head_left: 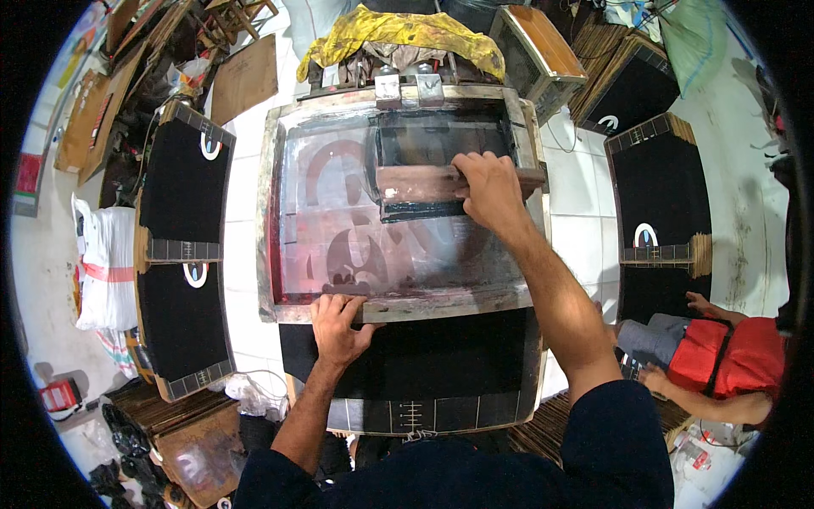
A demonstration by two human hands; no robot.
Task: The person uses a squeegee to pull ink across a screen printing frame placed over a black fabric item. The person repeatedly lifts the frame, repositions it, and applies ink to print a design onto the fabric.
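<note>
A screen-printing frame (458,303) with a wooden border lies in front of me, its mesh stained pink and grey with large curved shapes. My right hand (490,191) grips the right part of a wooden squeegee (417,182), fingers wrapped over its top. The squeegee rests across the upper right of the mesh, beside dark ink (441,140). At the near left of the frame, my left hand (341,329) has its fingers hooked over the front rail. Below that rail shows a black panel (432,360) with a grey lined strip along its near edge.
Two metal hinge clamps (387,91) and a stained yellow cloth (398,32) are at the far side. Black printed panels (182,322) lie at left, with more panels (661,187) at right. Another person's hand (655,379) reaches in at lower right, near a red garment (702,355).
</note>
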